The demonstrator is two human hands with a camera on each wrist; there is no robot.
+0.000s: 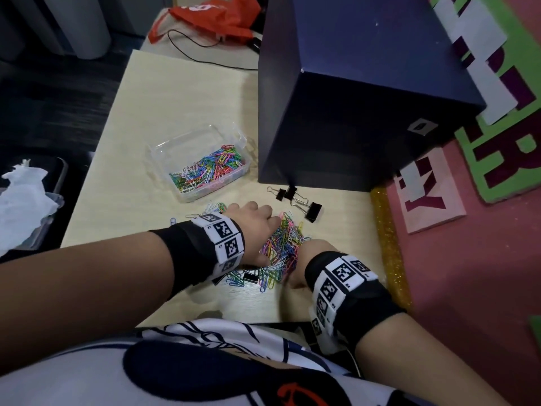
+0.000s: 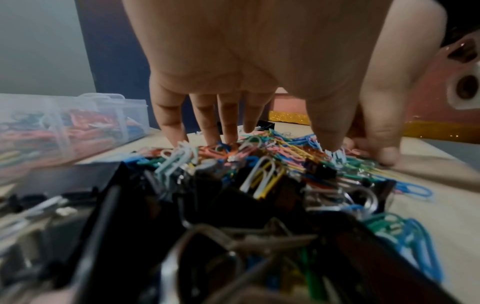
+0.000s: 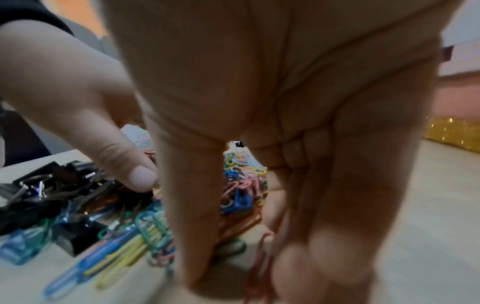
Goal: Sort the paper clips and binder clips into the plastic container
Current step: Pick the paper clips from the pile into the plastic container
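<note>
Pale wooden desk (image 1: 181, 92), head view. Clear plastic container (image 1: 196, 164) sits at mid-frame left of centre, its nearer compartment partly filled with coloured paper clips; the farther compartment looks bare. Below it, at lower centre, a loose heap of coloured paper clips (image 1: 282, 247) lies on the desk between both hands. Left hand (image 1: 251, 227) rests over the heap's left side, fingers extended and spread downward, tips touching the clips, nothing gripped; left wrist view shows the fingers (image 2: 228, 121) straight, tips in the pile. Right hand (image 1: 307, 259) is at the heap's right edge; right wrist view shows its fingers (image 3: 192, 205) pointing down to the desk, thumb apart, a red clip beside them; whether it grips anything, I cannot tell. Three black binder clips (image 1: 295, 200) lie apart from the heap, upper right of it, close to the base of a large dark blue box (image 1: 351, 112). More binder clips sit under the left wrist. Orange bag (image 1: 210, 16) at top centre.
</note>
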